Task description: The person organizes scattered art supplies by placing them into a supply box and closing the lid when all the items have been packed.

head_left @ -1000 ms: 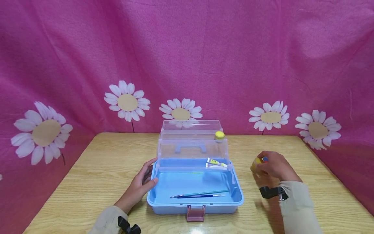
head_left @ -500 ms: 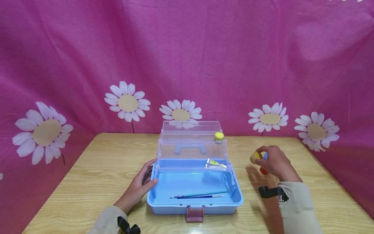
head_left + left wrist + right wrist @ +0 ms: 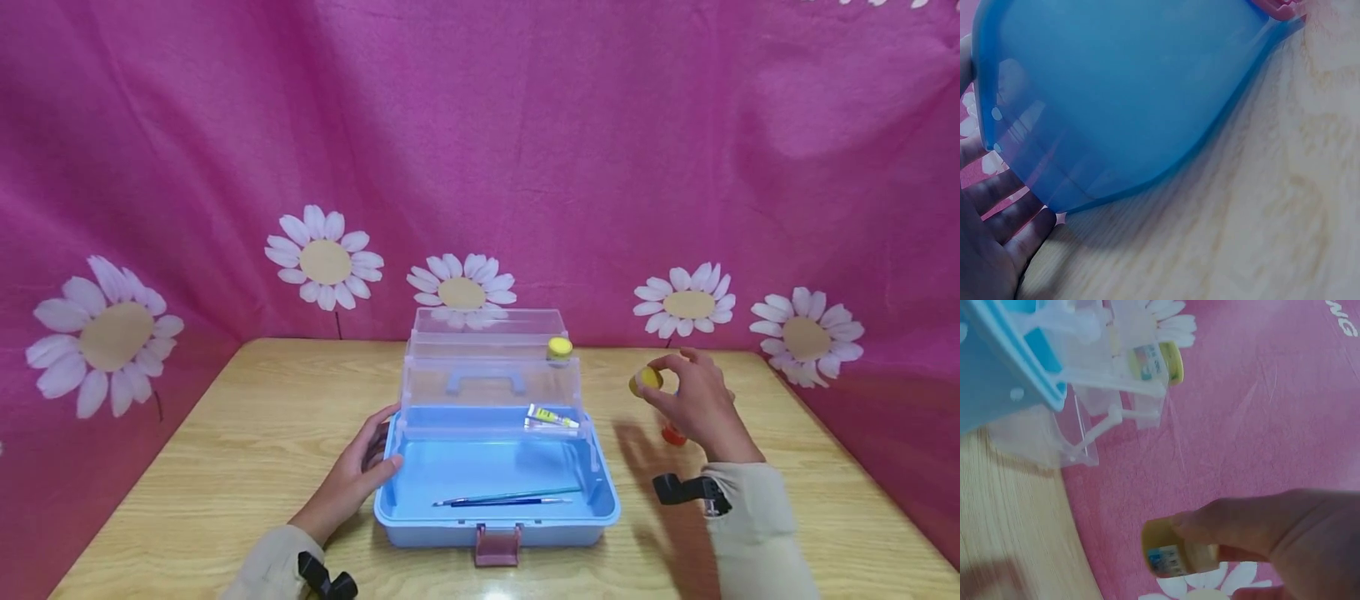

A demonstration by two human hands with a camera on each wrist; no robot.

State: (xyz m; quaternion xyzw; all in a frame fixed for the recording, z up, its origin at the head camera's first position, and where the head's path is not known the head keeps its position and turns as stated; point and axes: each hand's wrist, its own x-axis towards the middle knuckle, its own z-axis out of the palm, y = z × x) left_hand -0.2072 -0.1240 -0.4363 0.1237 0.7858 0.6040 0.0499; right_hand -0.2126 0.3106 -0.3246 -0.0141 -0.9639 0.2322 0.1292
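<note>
My right hand [image 3: 701, 404] pinches a small yellow-lidded jar [image 3: 646, 382] between thumb and fingers, raised over the table right of the box. In the right wrist view this jar [image 3: 1175, 550] lies on its side in the grip, its label showing. My left hand [image 3: 352, 475] holds the left side of an open blue storage box [image 3: 427, 535], thumb at the rim and fingers against the outer wall. Two paintbrushes [image 3: 517, 502] lie in its bottom. Small paint tubes [image 3: 551, 417] rest in a clear tray, and another yellow-lidded jar [image 3: 559, 347] sits in the upper tray.
A red item [image 3: 673, 434] stands on the wooden table [image 3: 300, 392], partly hidden behind my right hand, with a bit of blue near it. The box's pink latch [image 3: 497, 546] hangs down in front. A pink daisy-print cloth [image 3: 600, 167] encloses the back and sides.
My right hand has lifted the yellow-lidded jar off the table and moved slightly left, uncovering the red item. My left hand stays at the box.
</note>
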